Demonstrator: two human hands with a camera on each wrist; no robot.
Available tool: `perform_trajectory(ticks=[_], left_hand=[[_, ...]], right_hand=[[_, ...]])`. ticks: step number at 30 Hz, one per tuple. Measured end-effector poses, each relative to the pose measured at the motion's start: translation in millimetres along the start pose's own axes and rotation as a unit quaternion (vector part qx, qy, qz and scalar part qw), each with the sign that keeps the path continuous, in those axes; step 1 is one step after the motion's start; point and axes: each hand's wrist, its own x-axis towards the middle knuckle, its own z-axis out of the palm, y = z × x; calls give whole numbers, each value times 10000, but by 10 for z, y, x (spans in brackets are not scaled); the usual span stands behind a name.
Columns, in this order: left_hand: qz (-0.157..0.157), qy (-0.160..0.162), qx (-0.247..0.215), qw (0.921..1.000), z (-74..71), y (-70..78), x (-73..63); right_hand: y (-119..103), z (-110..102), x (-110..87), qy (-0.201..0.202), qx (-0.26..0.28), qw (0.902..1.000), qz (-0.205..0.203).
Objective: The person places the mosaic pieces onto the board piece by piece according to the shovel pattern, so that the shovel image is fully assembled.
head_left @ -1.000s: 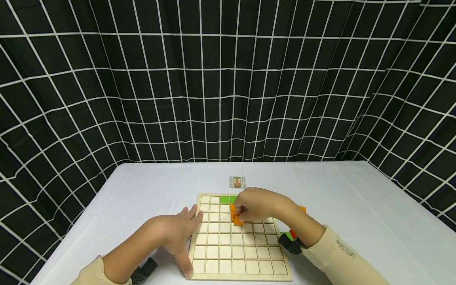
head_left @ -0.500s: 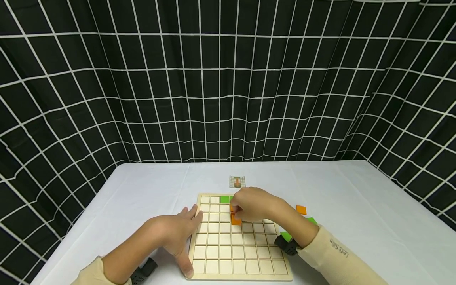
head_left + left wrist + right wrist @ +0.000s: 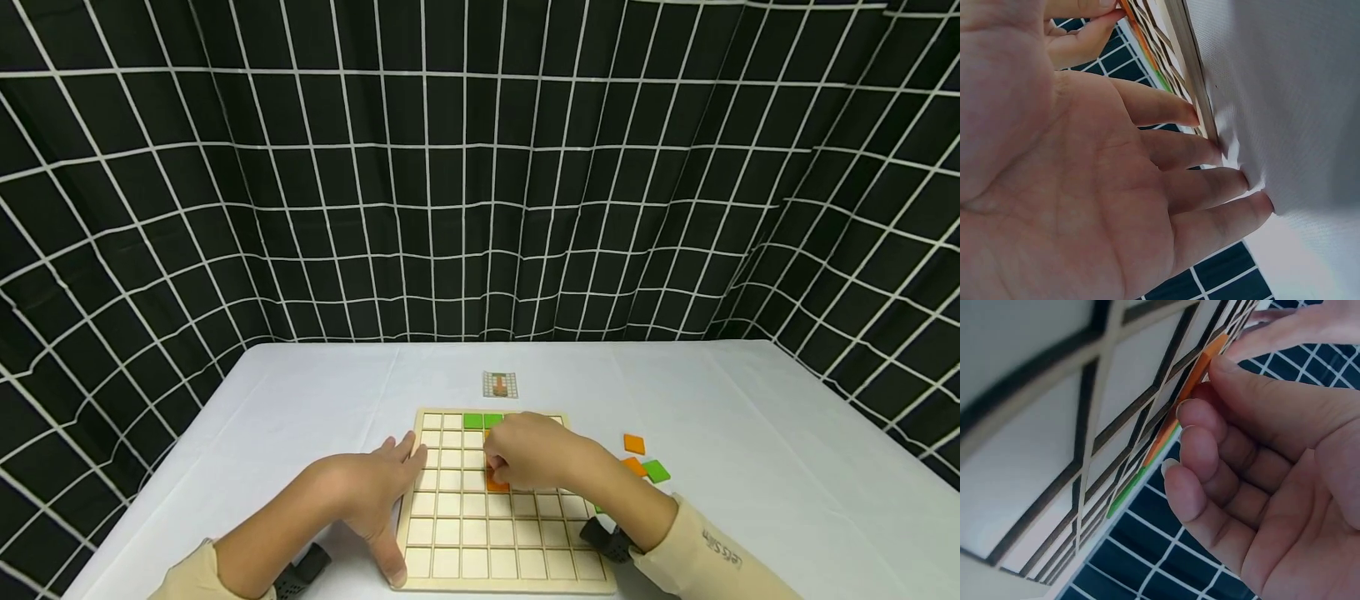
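A pale wooden grid board (image 3: 450, 554) lies on the white table. My left hand (image 3: 378, 487) rests with spread fingers along its left edge, the thumb at the near left corner. In the left wrist view, the fingertips (image 3: 1209, 150) touch the board's side and the cloth. My right hand (image 3: 528, 450) is over the board's upper middle, its fingers curled. Its thumb and index finger pinch an orange square tile (image 3: 1200, 369) at the grid. Two green tiles (image 3: 472, 422) sit in the far row; other orange tiles in that column are partly hidden by the right hand.
Loose orange tiles (image 3: 633, 443) and a green tile (image 3: 656, 472) lie right of the board, some partly behind the right forearm. A small printed pattern card (image 3: 500, 384) lies beyond the board. A black gridded curtain (image 3: 480, 208) hangs behind the table.
My right hand has moved toward me along the orange column, and orange now shows one cell nearer. Loose tiles at the right have come out from behind the forearm. The left hand stays put.
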Motion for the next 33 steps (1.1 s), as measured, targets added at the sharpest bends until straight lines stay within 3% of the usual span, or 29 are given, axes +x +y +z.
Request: perform_trajectory(ticks=[11, 21, 26, 33], left_hand=[[-24, 19, -22, 10000, 22, -17, 2], [13, 31, 24, 10000, 26, -16, 10], [9, 38, 31, 10000, 16, -12, 9], [63, 9, 17, 10000, 15, -11, 10]], right_hand=[[61, 16, -110, -88, 734, 9969, -274], [106, -38, -319, -457, 786, 9952, -375], [210, -119, -453, -638, 1017, 9927, -103], [503, -354, -709, -829, 1548, 9802, 918]])
